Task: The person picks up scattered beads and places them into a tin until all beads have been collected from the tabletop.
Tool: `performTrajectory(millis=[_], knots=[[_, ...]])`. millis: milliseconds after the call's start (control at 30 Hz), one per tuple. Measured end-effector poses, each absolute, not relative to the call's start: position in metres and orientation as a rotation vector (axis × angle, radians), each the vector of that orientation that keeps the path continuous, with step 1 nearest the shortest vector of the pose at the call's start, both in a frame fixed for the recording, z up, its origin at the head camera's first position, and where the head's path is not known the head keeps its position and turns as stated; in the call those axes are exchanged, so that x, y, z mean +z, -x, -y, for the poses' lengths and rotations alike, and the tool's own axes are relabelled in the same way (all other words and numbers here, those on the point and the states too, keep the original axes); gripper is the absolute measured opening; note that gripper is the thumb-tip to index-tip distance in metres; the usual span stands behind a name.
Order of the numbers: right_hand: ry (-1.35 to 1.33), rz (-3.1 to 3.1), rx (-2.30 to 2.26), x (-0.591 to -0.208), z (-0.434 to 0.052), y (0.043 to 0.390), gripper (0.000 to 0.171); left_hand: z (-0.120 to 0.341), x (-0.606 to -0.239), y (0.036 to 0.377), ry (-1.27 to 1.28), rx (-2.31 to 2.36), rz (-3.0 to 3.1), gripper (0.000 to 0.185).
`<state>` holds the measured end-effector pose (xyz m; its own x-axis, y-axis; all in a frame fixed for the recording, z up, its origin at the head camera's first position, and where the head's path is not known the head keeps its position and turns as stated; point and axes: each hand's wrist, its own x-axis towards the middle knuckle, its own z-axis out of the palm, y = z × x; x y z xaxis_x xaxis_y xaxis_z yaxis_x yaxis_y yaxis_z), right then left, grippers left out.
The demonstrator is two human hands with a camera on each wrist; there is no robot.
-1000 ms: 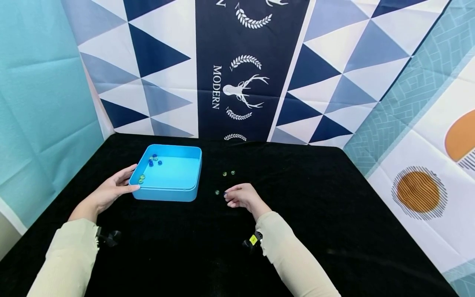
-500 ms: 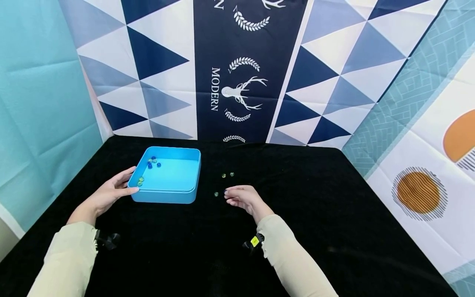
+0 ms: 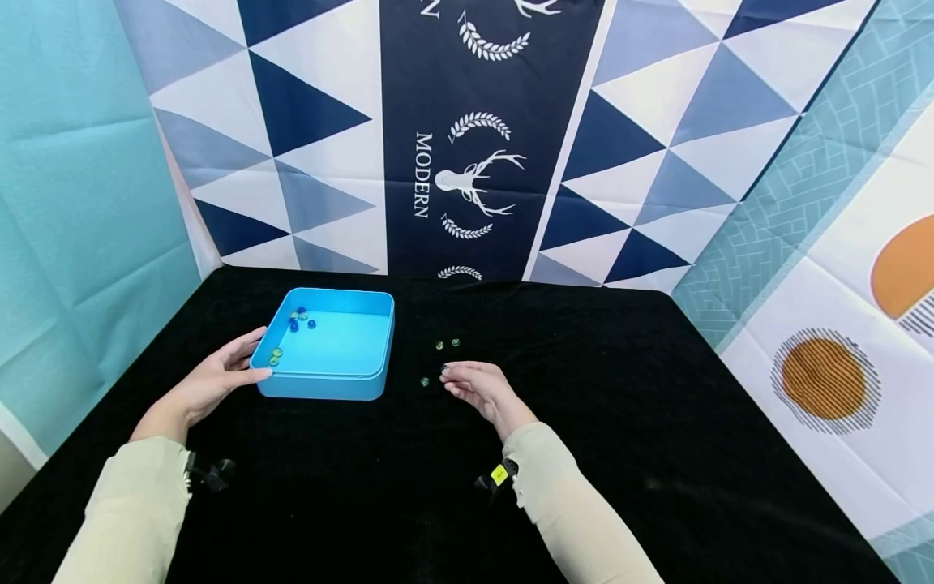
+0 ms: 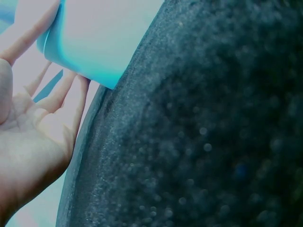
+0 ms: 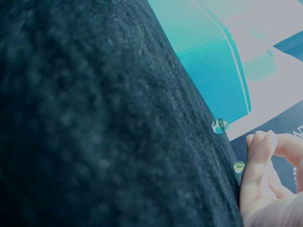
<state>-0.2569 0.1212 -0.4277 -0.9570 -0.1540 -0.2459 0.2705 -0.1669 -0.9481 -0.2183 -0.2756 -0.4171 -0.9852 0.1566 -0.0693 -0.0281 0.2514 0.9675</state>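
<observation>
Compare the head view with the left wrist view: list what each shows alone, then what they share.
Only the head view shows the marbles inside the blue tray, three loose marbles on the cloth, the right hand beside them, and the patterned backdrop. Only the left wrist view shows the left hand's palm and its fingers against the tray's wall from below. Both show the left hand touching the tray, and the black cloth.

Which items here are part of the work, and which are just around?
In use: blue tray, held by left hand; marbles in tray; loose marbles on cloth; right hand beside them.
Around: black cloth; patterned backdrop.
</observation>
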Motion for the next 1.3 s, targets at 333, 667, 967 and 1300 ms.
performTrajectory(millis=[333, 667, 967, 1300], knots=[[-0.141, -1.807, -2.202, -0.422, -0.106, 0.255, 0.023, 0.276, -0.418, 0.219, -0.121, 1.829, -2.351, 0.085], [-0.107, -1.827, -2.181, -0.411, -0.088, 0.257, 0.023, 0.277, -0.418, 0.221, -0.11, 1.824, -2.354, 0.085], [-0.075, -1.832, -2.182, -0.403, -0.075, 0.256, 0.025, 0.276, -0.416, 0.22, -0.103, 1.824, -2.353, 0.086], [-0.097, -1.812, -2.197, -0.398, -0.063, 0.256, 0.024, 0.276, -0.416, 0.219, -0.11, 1.825, -2.35, 0.085]])
